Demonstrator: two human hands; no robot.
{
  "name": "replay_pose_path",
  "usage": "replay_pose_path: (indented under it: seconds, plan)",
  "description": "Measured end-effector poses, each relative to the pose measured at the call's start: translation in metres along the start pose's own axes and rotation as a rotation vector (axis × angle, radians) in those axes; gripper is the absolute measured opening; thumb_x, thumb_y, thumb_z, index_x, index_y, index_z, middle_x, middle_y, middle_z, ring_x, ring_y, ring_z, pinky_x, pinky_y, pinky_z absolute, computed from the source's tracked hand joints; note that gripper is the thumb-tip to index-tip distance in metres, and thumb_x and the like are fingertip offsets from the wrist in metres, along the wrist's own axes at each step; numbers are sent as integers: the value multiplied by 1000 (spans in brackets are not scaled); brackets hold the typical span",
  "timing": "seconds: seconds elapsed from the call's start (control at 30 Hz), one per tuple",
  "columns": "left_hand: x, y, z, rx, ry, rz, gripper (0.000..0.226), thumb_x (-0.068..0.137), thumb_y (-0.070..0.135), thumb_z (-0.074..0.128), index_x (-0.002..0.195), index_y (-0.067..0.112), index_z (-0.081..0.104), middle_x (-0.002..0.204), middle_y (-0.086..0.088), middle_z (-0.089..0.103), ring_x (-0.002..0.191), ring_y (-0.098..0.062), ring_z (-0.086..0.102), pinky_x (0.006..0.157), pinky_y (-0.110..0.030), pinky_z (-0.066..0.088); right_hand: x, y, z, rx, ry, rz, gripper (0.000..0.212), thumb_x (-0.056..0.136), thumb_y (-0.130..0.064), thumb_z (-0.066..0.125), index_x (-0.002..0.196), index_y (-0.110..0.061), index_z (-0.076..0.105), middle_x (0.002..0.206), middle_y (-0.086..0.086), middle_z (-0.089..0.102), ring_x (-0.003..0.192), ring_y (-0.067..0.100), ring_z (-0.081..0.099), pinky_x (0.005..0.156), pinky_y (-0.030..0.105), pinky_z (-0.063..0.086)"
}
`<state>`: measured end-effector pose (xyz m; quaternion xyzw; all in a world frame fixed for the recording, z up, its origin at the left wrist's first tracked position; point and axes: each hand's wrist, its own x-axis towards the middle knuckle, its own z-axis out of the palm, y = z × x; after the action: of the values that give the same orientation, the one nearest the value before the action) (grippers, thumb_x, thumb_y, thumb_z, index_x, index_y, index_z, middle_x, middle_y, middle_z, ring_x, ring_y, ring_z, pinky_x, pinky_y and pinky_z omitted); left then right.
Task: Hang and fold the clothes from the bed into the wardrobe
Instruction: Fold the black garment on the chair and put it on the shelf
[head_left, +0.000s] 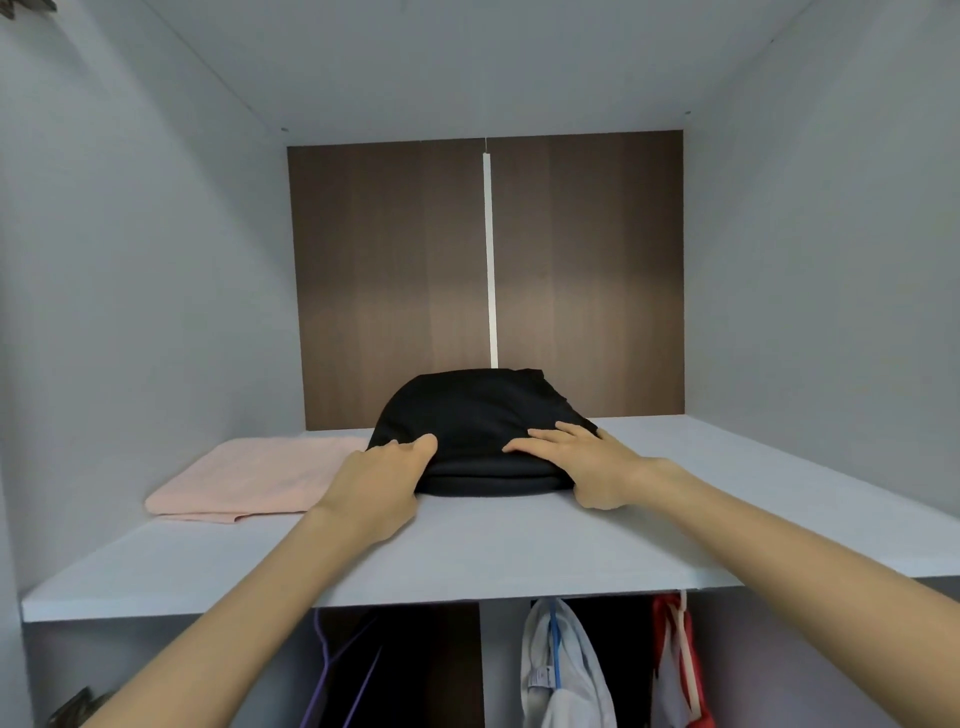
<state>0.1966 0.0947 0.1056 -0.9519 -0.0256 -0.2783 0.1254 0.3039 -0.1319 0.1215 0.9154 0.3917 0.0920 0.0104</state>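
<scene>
Left hand (376, 480) grips black garment's (467, 410) front edge, right hand (579, 457) flat atop; shelf (737, 499) open rightward.

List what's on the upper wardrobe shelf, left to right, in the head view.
folded pink cloth → left hand, at the black pile's left edge → folded black garment → right hand, fingers flat on its right side

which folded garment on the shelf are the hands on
The black folded garment, mid-shelf: left hand grips its edge, right hand rests on top. The pink folded garment lies to its left.
</scene>
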Motion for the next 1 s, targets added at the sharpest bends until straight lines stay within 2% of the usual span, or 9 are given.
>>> replay_pose_path:
  seconds: [0.1, 0.2, 0.23, 0.3, 0.4, 0.47, 0.57, 0.73, 1.0]
  plan:
    - [-3, 2, 0, 14, 18, -28, 26, 85, 0, 40, 93, 19, 25, 68, 4, 36, 55, -14, 32, 51, -29, 25, 3, -2, 3, -70, 35, -31, 92, 85, 12, 44, 150, -45, 11, 162, 0, 13, 148, 24, 11, 117, 57, 5]
    - [-5, 0, -1, -74, 12, -47, 18, 93, 9, 42, 97, 20, 29, 81, 3, 50, 65, -16, 46, 51, -26, 29, 1, 0, 3, -62, 26, -30, 90, 86, 10, 44, 151, -43, 11, 161, 1, 15, 148, 22, 14, 117, 55, 2]
    - [-6, -2, -2, -125, -12, -46, 16, 95, 13, 43, 105, 21, 34, 95, 2, 56, 77, -18, 54, 56, -26, 35, -1, 0, 2, -32, 16, -27, 89, 86, 8, 44, 151, -43, 12, 161, 0, 15, 148, 21, 13, 118, 54, 2]
    - [-9, -6, -3, -189, -86, -41, 39, 97, 19, 45, 134, 27, 35, 131, 3, 52, 111, -20, 54, 81, -30, 43, -7, 0, -3, 56, 20, -30, 84, 85, 3, 47, 151, -40, 19, 158, -4, 23, 147, 18, 15, 117, 50, 7]
    - [-17, -1, -13, -157, -134, -52, 58, 99, 27, 43, 151, 37, 17, 158, 5, 22, 144, -20, 24, 115, -43, 26, -21, -5, -12, 114, 113, -41, 75, 85, -4, 50, 149, -38, 29, 154, -9, 33, 144, 17, 23, 117, 51, 11]
    - [-23, 7, -21, -156, -88, -57, 58, 100, 30, 42, 151, 39, 15, 159, 5, 19, 146, -19, 19, 117, -43, 22, -33, -11, -18, 87, 199, -55, 69, 87, -8, 50, 148, -37, 32, 153, -9, 35, 142, 17, 26, 116, 49, 19]
    - [-36, 22, -38, -172, 8, -72, 55, 100, 33, 42, 151, 37, 20, 156, 5, 28, 143, -17, 27, 114, -39, 29, -57, -23, -26, 43, 298, -49, 63, 90, -13, 48, 147, -36, 34, 147, -6, 42, 135, 19, 33, 103, 40, 37]
    - [-80, 53, -66, -216, 173, -114, 51, 99, 36, 45, 148, 35, 29, 149, 8, 41, 134, -14, 41, 105, -31, 37, -106, -39, -21, 23, 455, -24, 49, 96, -19, 45, 142, -33, 40, 136, -5, 53, 123, 19, 44, 93, 34, 43]
    - [-167, 95, -99, -310, 196, -154, 49, 99, 36, 44, 147, 33, 34, 147, 8, 44, 128, -14, 46, 100, -30, 40, -189, -77, -1, 184, 552, -30, 41, 95, -22, 49, 135, -31, 49, 130, -9, 57, 116, 14, 51, 86, 30, 45]
